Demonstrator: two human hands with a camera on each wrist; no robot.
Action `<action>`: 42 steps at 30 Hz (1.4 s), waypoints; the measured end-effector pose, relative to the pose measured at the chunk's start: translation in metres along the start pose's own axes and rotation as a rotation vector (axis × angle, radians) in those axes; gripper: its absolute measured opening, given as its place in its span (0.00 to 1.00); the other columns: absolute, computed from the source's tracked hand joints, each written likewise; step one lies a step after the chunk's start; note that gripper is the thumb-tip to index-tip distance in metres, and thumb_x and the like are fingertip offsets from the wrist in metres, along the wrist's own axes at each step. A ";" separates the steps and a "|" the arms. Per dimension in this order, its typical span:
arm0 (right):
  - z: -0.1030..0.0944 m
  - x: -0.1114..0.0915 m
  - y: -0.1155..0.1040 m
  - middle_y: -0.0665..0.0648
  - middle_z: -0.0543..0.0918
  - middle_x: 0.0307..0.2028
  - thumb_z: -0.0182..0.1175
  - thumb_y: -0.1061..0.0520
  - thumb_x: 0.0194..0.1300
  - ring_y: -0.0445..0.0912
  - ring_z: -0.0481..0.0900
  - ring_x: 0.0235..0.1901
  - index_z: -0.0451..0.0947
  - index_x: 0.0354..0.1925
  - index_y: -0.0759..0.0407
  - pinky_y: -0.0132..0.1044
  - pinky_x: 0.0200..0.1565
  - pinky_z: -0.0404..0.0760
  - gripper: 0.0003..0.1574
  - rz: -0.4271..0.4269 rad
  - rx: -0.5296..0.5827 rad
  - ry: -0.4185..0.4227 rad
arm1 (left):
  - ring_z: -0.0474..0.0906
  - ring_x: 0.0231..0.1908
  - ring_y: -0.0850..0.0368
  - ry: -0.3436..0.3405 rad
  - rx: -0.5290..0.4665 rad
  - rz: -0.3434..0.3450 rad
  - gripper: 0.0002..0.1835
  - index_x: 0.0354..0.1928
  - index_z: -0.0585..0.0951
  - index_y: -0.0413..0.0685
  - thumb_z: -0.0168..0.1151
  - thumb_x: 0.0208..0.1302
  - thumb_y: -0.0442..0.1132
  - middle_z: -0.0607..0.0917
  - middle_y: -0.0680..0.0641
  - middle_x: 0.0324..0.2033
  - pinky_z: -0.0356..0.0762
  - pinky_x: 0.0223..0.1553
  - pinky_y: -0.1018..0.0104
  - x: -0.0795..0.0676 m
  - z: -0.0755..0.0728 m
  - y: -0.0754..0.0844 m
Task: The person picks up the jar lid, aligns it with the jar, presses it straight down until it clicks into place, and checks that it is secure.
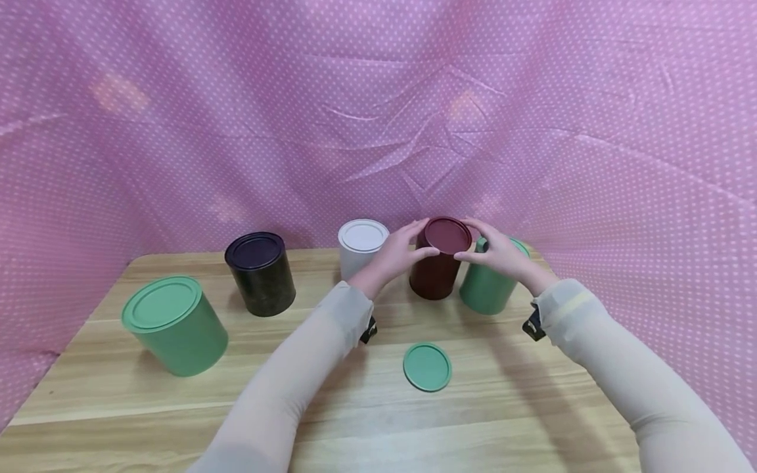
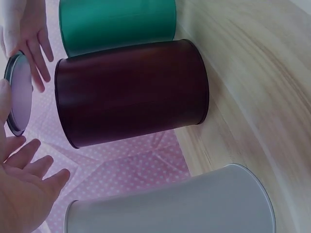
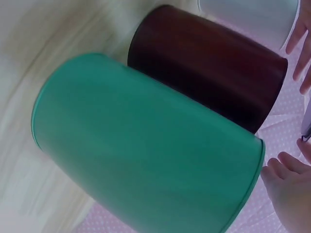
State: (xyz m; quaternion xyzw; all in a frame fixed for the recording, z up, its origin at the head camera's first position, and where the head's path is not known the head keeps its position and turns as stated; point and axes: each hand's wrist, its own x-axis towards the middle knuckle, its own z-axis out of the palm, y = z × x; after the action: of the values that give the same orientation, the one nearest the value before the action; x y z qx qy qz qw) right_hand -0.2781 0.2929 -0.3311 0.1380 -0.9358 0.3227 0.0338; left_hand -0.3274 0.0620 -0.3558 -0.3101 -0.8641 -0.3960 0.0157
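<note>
Both hands hold a dark red round lid (image 1: pixel 447 235) between them by its rim, thumbs on the near side. My left hand (image 1: pixel 397 257) is at its left edge and my right hand (image 1: pixel 499 253) at its right. In the left wrist view the lid (image 2: pixel 20 94) is apart from the top end of the dark red can (image 2: pixel 131 92), which stands upright on the table below. Just right of that can is a green can (image 1: pixel 487 289), its top partly hidden by my right hand. A white can (image 1: pixel 355 259) stands behind my left wrist.
A loose green lid (image 1: pixel 427 366) lies flat on the wooden table (image 1: pixel 367 420) between my forearms. To the left stand a black can (image 1: pixel 263 279) and a lidded green can (image 1: pixel 183 335). A pink dotted cloth (image 1: pixel 378 131) hangs behind and at both sides.
</note>
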 end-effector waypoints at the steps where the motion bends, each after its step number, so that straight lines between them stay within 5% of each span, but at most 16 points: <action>1: -0.002 0.001 0.000 0.65 0.53 0.74 0.66 0.47 0.62 0.62 0.49 0.74 0.57 0.72 0.58 0.62 0.71 0.52 0.48 0.004 -0.008 -0.007 | 0.57 0.73 0.51 0.001 -0.001 -0.009 0.40 0.73 0.62 0.51 0.64 0.62 0.54 0.64 0.46 0.71 0.56 0.72 0.55 0.002 0.000 0.000; 7: -0.009 0.008 0.003 0.66 0.52 0.74 0.65 0.43 0.63 0.64 0.50 0.73 0.55 0.73 0.57 0.63 0.70 0.53 0.49 0.020 -0.049 -0.055 | 0.55 0.73 0.50 -0.038 -0.005 -0.042 0.40 0.74 0.60 0.51 0.62 0.64 0.55 0.63 0.45 0.72 0.55 0.73 0.53 0.010 0.001 0.001; 10: -0.011 0.012 0.003 0.68 0.52 0.74 0.63 0.42 0.63 0.63 0.64 0.67 0.55 0.74 0.57 0.61 0.67 0.60 0.49 0.038 -0.065 -0.080 | 0.54 0.73 0.50 -0.046 0.009 -0.049 0.40 0.74 0.60 0.51 0.61 0.64 0.55 0.62 0.46 0.72 0.53 0.73 0.53 0.015 0.002 0.000; 14: -0.015 0.016 0.005 0.70 0.66 0.67 0.63 0.41 0.64 0.59 0.76 0.50 0.54 0.74 0.57 0.57 0.59 0.70 0.49 0.061 -0.093 -0.096 | 0.55 0.73 0.50 -0.054 0.028 -0.058 0.40 0.74 0.59 0.50 0.60 0.65 0.55 0.63 0.45 0.72 0.54 0.73 0.54 0.022 0.004 0.001; 22: -0.019 0.020 0.013 0.68 0.65 0.68 0.63 0.42 0.63 0.63 0.61 0.69 0.58 0.72 0.56 0.61 0.68 0.59 0.46 0.046 -0.088 -0.108 | 0.59 0.72 0.50 -0.080 0.051 -0.075 0.39 0.74 0.58 0.46 0.60 0.67 0.53 0.64 0.44 0.71 0.57 0.72 0.58 0.025 0.007 0.009; 42: -0.009 0.021 0.024 0.67 0.65 0.69 0.65 0.40 0.60 0.62 0.57 0.71 0.59 0.71 0.61 0.60 0.70 0.55 0.50 0.044 -0.061 -0.203 | 0.66 0.68 0.48 -0.105 -0.038 -0.171 0.40 0.74 0.57 0.45 0.61 0.67 0.51 0.66 0.41 0.70 0.63 0.69 0.59 0.014 0.023 0.000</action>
State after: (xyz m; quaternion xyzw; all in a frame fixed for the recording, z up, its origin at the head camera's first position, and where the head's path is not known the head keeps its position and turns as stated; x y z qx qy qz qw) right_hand -0.3055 0.3112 -0.3352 0.1482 -0.9466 0.2791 -0.0641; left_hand -0.3336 0.0854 -0.3678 -0.2559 -0.8794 -0.3954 -0.0693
